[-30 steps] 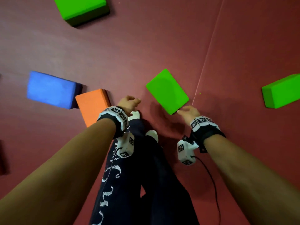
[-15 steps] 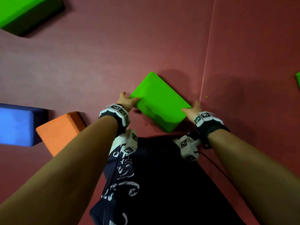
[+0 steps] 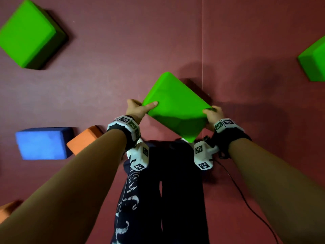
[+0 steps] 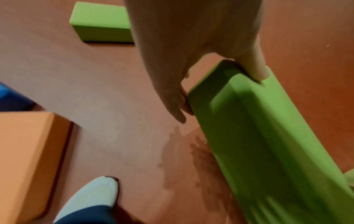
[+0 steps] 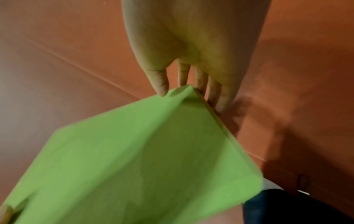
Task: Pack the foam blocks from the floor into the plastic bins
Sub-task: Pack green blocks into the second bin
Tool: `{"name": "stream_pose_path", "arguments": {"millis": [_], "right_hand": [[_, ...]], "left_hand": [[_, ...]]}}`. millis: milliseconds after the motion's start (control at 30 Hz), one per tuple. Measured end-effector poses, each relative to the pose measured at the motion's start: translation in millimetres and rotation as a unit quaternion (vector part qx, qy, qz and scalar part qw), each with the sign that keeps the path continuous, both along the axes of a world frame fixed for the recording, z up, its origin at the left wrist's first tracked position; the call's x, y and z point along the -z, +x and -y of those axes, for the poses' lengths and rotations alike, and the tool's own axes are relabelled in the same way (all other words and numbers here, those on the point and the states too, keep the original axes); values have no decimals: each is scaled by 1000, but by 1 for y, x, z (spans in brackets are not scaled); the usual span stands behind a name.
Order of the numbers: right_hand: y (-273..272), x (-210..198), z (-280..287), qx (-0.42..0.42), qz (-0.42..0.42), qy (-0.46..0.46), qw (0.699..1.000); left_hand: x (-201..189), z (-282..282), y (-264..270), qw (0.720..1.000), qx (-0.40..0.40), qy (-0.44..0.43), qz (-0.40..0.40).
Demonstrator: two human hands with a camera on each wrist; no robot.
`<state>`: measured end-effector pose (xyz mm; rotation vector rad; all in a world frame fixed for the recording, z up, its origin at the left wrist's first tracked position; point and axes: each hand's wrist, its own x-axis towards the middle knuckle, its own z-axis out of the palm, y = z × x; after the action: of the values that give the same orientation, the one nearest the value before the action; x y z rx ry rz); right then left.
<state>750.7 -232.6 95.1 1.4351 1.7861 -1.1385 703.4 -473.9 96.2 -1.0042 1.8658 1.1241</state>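
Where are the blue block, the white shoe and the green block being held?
blue foam block (image 3: 42, 143), head view, top face.
white shoe (image 4: 95, 195), left wrist view, toe.
held green foam block (image 3: 175, 106), head view, broad top face.

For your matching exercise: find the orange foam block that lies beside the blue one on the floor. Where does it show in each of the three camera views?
Head view: the orange rectangular foam block lies left of centre, between the blue foam block and the left forearm.
Left wrist view: it fills the lower left, beside a pale shoe.
Right wrist view: not in it.
Shared landmark: the held green foam block.
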Motion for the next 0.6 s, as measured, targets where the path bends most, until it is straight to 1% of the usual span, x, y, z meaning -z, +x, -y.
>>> {"name": "stream_pose_path", "arguments": {"millis": [67, 100, 133, 200, 267, 333, 400, 467, 533, 600], "right_hand": [[-5, -43, -19, 33, -11, -25, 999], [-9, -69, -38, 50, -10, -33, 998], [-10, -81, -45, 56, -6, -47, 997], [-19, -107, -62, 85, -5, -74, 994], [-28, -136, -105, 120, -13, -83, 989], [-40, -145, -152, 108, -27, -53, 992], [-50, -149, -206, 94, -42, -20, 994], [-61, -156, -261, 76, -35, -5, 996], [-68, -157, -316, 64, -28, -24, 997], [-72, -151, -368, 78, -24, -26, 996]], "left_hand": [[-43, -18, -10, 998, -38, 49, 28], [-69, -35, -19, 996, -24, 70, 51], [-88, -42, -23, 994, -6, 84, 70], [-110, -51, -35, 989, 24, 115, 94], [-140, -85, -59, 986, 40, 134, 93], [-161, -123, -90, 987, 53, 138, 63], [-166, -166, -115, 988, 61, 132, 47], [-160, -212, -137, 991, 55, 118, 23], [-151, -258, -149, 994, 46, 95, 10], [-137, -303, -158, 997, 48, 56, 3]]}}
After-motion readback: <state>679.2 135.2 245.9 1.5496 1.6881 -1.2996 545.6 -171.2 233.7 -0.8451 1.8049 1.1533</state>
